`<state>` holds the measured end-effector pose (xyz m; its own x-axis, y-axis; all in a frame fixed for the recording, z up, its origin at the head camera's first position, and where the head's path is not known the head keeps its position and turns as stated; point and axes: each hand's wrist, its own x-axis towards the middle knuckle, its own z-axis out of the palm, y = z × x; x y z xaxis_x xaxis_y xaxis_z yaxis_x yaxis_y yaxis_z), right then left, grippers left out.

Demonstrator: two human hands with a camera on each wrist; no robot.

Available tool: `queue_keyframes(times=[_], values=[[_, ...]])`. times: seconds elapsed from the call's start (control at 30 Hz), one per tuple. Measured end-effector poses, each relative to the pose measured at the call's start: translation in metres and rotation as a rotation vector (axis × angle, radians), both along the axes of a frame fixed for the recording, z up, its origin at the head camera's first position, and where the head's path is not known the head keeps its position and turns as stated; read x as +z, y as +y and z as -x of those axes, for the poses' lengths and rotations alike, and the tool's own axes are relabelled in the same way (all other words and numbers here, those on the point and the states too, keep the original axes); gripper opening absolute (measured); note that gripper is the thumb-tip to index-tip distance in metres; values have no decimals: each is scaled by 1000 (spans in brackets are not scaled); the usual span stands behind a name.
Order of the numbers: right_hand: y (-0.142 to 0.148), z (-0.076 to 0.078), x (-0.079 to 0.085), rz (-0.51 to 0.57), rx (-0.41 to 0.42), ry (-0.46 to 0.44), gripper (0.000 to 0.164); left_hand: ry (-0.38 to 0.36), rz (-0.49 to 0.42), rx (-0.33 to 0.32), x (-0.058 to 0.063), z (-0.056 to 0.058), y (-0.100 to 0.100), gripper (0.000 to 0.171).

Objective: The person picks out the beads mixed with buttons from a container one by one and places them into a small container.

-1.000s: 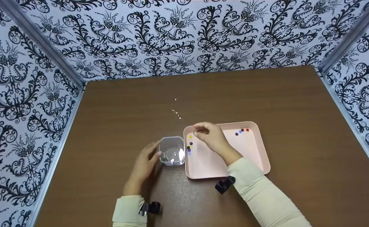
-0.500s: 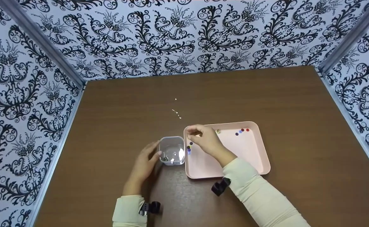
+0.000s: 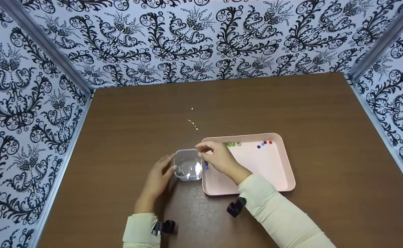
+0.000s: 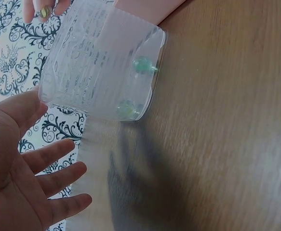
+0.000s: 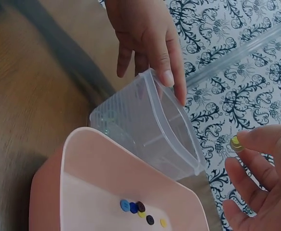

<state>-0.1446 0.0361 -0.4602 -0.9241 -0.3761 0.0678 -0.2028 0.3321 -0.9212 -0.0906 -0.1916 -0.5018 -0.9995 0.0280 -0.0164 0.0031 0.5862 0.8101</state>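
Observation:
My right hand (image 3: 219, 159) pinches a yellow-green marble (image 5: 236, 143) between thumb and fingertips, near the right rim of a clear plastic container (image 3: 187, 159). In the left wrist view, green marbles (image 4: 142, 64) show through the container's wall at its bottom. My left hand (image 3: 158, 177) touches the container's left side, its other fingers (image 4: 63, 175) loosely spread. A pink tray (image 3: 249, 175) stands against the container's right side, partly under my right hand. Several green marbles (image 3: 233, 144) lie along its back edge.
Small buttons (image 5: 125, 205) in blue, dark and yellow lie at the tray's left side. More buttons (image 3: 263, 144) sit in its back right corner. Patterned walls (image 3: 187, 41) enclose the brown table (image 3: 136, 113) at the back and sides.
My right hand has moved left and toward me, from over the tray's back left corner to the container's rim, uncovering green marbles behind it. The left hand and container stay put.

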Motion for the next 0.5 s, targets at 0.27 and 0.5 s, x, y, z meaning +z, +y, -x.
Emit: queue_keyframes(times=[0.27,0.5], values=[[-7,-2,0,-42,12,18,22,14,-4,-11,0,1,0,42],[-12,-3,0,-68,44,27,22,6,-9,-8,0,0,0,42]])
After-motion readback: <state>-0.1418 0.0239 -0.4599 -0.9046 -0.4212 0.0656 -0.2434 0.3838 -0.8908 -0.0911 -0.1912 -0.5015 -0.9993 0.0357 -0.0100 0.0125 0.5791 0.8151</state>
